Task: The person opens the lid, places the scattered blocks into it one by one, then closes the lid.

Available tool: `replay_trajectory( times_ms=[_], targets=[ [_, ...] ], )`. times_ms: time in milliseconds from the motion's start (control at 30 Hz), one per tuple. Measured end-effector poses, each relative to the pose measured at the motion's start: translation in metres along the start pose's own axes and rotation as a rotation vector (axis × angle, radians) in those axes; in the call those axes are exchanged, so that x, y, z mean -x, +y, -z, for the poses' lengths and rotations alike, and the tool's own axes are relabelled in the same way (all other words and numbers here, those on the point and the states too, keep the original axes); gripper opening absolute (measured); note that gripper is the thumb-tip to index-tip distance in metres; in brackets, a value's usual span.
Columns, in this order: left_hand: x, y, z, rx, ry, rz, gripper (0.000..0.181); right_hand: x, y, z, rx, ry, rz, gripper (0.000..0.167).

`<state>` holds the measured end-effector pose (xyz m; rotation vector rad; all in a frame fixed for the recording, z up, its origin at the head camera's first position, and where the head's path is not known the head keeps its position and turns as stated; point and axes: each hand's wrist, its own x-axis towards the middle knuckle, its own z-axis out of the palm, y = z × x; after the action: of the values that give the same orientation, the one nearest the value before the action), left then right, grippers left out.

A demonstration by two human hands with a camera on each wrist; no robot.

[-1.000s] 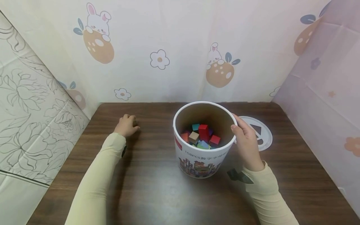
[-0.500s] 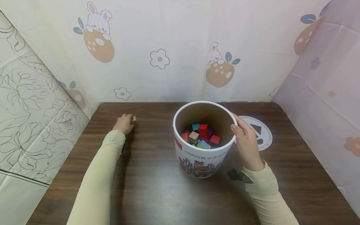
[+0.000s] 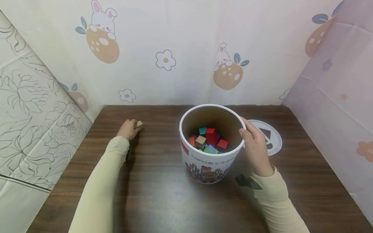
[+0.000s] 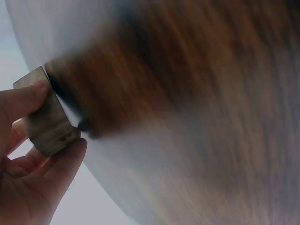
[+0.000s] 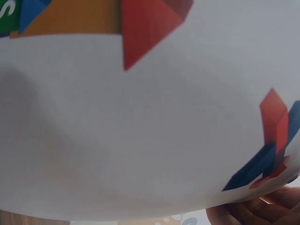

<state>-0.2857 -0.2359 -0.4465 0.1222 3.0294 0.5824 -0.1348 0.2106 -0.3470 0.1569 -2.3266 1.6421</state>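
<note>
Near the far left of the table, my left hand pinches a plain wooden block between thumb and fingers. In the left wrist view the wooden block looks tilted, close to the brown tabletop; whether it touches is hard to tell. My right hand grips the rim of a white printed bucket, thumb outside towards me. Several coloured blocks lie inside, among them an upright red block and a natural wood block. The right wrist view is mostly the bucket's wall, with fingers at its edge.
A white lid with cut-out shapes lies flat on the table behind the right hand. The dark wooden table meets a patterned curtain at its back edge, with more hangings on both sides.
The wooden block, mostly hidden by the left fingers at first, now shows beyond them and has turned. The left hand has shifted slightly left. The right hand and bucket have stayed put.
</note>
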Motion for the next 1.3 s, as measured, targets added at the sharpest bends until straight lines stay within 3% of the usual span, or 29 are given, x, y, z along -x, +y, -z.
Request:
replay_trajectory(
  times_ms=[267,533,1000,1300],
  targets=[
    [0.006,0.01,0.005,0.056,0.018,-0.072,0.048,0.0,0.0,0.0,0.004,-0.006,-0.003,0.042],
    [0.009,0.038,0.022,0.127,0.077,-0.19,0.043,0.001,0.0,-0.001,0.006,-0.009,-0.015,0.042],
    [0.043,0.126,0.071,0.223,0.185,-0.415,0.04,0.0,0.0,0.0,-0.005,-0.009,-0.006,0.042],
    [0.064,0.181,0.085,0.318,0.253,-0.59,0.042,-0.001,-0.001,0.0,0.014,-0.005,-0.009,0.043]
  ],
)
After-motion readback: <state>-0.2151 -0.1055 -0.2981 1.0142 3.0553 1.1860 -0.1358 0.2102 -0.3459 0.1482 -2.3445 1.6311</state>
